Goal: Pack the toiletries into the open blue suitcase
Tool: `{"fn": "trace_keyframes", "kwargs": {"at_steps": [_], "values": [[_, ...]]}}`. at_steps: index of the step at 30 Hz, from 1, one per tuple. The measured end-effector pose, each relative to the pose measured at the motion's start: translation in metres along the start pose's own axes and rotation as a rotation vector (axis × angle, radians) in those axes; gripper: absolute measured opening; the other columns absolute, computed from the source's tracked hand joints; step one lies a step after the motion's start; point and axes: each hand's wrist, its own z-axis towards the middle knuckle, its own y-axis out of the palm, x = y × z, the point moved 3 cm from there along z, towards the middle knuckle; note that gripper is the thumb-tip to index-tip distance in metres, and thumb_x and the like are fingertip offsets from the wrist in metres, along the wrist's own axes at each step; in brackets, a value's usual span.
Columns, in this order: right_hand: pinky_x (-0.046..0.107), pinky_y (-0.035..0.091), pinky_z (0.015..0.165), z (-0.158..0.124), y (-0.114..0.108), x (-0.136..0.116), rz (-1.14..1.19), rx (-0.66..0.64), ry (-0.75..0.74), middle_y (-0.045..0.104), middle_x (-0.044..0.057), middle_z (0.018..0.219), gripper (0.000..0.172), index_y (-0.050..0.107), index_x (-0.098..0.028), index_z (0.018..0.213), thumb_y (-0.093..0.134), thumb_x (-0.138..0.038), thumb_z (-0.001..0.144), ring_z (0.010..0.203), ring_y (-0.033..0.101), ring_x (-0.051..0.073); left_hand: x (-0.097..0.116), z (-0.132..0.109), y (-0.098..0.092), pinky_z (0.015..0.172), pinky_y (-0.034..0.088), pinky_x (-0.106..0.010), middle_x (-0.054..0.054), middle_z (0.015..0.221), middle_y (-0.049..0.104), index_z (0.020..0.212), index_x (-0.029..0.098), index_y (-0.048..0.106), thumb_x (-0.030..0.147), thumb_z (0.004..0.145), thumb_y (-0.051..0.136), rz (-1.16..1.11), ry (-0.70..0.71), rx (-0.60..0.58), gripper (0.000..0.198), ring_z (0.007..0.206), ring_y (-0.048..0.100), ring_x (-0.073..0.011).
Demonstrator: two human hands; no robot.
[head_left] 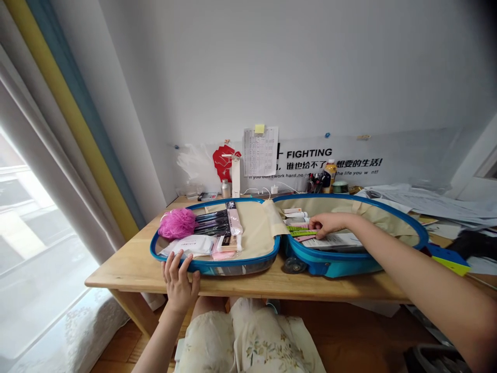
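Note:
An open blue suitcase point(240, 266) lies across the desk, both halves facing up. My left hand point(180, 280) rests with fingers spread on the front rim of its left half. That half holds a pink bath puff point(177, 223), dark packaged pens or brushes point(212, 224), a white packet point(190, 245) and cotton swabs point(229, 243). Over in the right half, my right hand point(325, 225) has its fingers pinched at the small items beside a green packet point(302, 233); what they grip is too small to tell. White tubes point(297, 214) lie behind, and a flat grey-white item point(337, 240) sits under the hand.
The wooden desk point(128, 261) carries a metal bottle point(225, 188), a yellow-orange bottle point(330, 175) and cables along the wall. Papers point(423, 203) pile up at the right. A blue and yellow object point(448, 259) touches the suitcase's right end.

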Motion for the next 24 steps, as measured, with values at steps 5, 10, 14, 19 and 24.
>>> {"fn": "trace_keyframes", "kwargs": {"at_steps": [5,10,14,19,24], "values": [[0.035,0.042,0.071,-0.005,-0.006,-0.001,0.008,0.020,0.006,0.065,0.006,0.084,0.040,0.061,-0.021,0.078,0.068,-0.049,0.050,0.082,0.059,0.026,0.004,0.003,-0.003,0.116,0.020,-0.056,-0.017,0.138,0.047,0.134,0.020,0.045,0.025,0.091,0.049,0.001,0.026,0.017,0.044,0.143,0.030,-0.0316],[0.034,0.043,0.071,-0.012,-0.011,-0.002,0.077,0.017,0.007,0.065,0.007,0.082,0.050,0.064,-0.021,0.078,0.066,-0.065,0.053,0.081,0.060,0.026,0.006,0.004,-0.003,0.117,0.020,-0.055,-0.017,0.139,0.046,0.137,0.021,0.043,0.024,0.092,0.048,0.007,0.025,0.014,0.045,0.143,0.029,-0.0306],[0.031,0.046,0.066,-0.020,-0.009,-0.005,0.163,-0.009,0.011,0.063,0.006,0.078,0.065,0.066,-0.019,0.082,0.062,-0.078,0.055,0.069,0.057,0.018,0.007,0.005,-0.004,0.117,0.019,-0.054,-0.016,0.141,0.045,0.138,0.021,0.042,0.023,0.091,0.049,-0.003,0.029,0.018,0.048,0.144,0.029,-0.0306],[0.027,0.041,0.055,-0.035,-0.019,0.000,0.360,0.057,0.073,0.053,0.001,0.061,0.073,0.068,-0.017,0.094,0.066,-0.078,0.054,0.055,0.047,0.011,0.007,0.005,-0.004,0.118,0.019,-0.052,-0.016,0.142,0.045,0.138,0.020,0.042,0.022,0.091,0.050,0.003,0.043,0.023,0.048,0.144,0.028,-0.0296],[0.027,0.034,0.051,-0.048,-0.044,0.011,0.558,0.246,0.147,0.046,-0.001,0.055,0.060,0.070,-0.014,0.097,0.072,-0.063,0.063,0.052,0.040,0.009,0.004,0.002,-0.002,0.117,0.019,-0.054,-0.016,0.142,0.046,0.137,0.020,0.044,0.024,0.091,0.049,0.003,0.021,0.015,0.047,0.144,0.029,-0.0305]]}}
